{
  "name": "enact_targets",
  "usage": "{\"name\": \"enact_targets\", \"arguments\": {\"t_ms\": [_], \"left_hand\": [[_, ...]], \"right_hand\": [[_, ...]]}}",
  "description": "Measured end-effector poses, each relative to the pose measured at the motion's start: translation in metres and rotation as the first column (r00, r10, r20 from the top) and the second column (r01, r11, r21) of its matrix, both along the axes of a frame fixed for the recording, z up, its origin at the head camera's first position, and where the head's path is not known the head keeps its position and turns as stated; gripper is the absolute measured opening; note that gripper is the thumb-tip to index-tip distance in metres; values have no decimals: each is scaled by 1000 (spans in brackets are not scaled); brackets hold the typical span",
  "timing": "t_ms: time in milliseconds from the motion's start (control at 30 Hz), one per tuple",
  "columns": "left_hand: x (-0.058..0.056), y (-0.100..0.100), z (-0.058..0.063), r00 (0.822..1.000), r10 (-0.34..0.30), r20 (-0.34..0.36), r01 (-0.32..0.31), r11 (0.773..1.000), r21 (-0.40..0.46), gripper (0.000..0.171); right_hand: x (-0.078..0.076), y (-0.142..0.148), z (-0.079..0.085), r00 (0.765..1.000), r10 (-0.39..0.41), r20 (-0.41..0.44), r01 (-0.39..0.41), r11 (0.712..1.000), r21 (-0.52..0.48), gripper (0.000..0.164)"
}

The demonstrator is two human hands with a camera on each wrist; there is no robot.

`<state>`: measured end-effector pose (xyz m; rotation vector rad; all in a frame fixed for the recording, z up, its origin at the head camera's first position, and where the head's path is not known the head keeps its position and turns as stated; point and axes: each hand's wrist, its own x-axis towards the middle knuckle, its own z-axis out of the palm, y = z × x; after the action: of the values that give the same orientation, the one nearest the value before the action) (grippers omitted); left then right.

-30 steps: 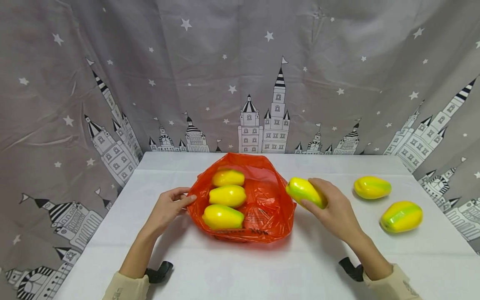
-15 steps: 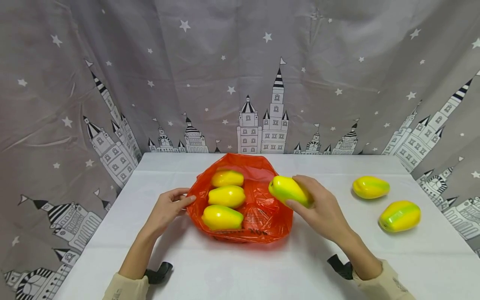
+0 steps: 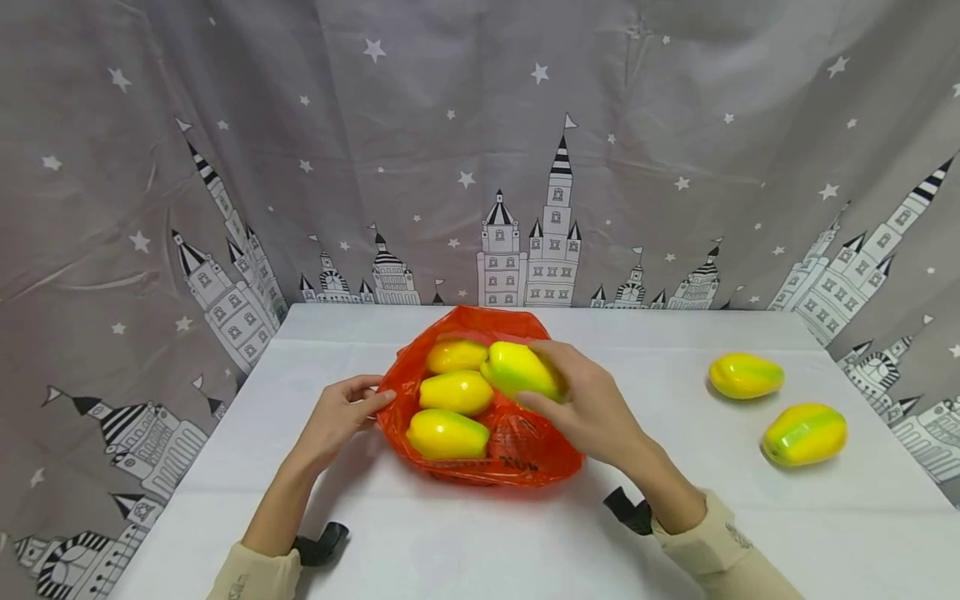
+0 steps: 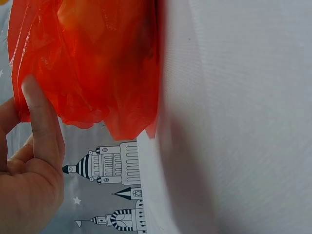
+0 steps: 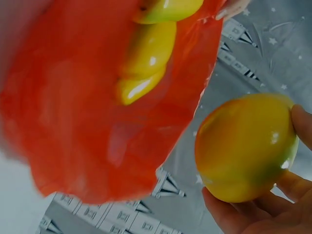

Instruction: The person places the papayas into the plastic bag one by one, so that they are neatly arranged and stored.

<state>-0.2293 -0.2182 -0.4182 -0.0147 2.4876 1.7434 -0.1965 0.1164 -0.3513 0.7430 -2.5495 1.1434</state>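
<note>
My left hand (image 3: 337, 421) pinches the left rim of a red plastic bag (image 3: 536, 458), which lies with its mouth held wide. Inside, on the left, three yellow papayas lie in a row: a far papaya (image 3: 453, 357), a middle papaya (image 3: 456, 392) and a near papaya (image 3: 447, 435). Over the bag's mouth, my right hand (image 3: 592, 408) holds another yellow-green papaya (image 3: 519, 371), its fingers and thumb round the right end. In the right wrist view this held papaya (image 5: 243, 151) is apart from the bag's edge. The left wrist view shows thumb and finger at the bag's rim.
Two more papayas lie on the white-covered table at the right, a farther papaya (image 3: 746, 375) and a nearer papaya (image 3: 805, 434). A grey curtain (image 3: 420, 125) printed with castles and stars hangs behind the table. Black straps (image 3: 322, 546) sit on both wrists.
My right hand has carried its papaya leftward, from beside the bag's right rim to over its mouth. My left hand stays at the left rim.
</note>
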Motion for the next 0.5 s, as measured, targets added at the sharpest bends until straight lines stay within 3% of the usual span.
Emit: {"name": "enact_targets", "arguments": {"t_ms": [333, 500], "left_hand": [[2, 1, 1, 1000, 6, -1, -6, 1000, -8, 50], [2, 1, 2, 1000, 7, -10, -7, 1000, 12, 48]], "right_hand": [[-16, -33, 8, 999, 48, -13, -47, 996, 71, 54], [-32, -44, 8, 996, 54, 68, -61, 992, 110, 56]]}}
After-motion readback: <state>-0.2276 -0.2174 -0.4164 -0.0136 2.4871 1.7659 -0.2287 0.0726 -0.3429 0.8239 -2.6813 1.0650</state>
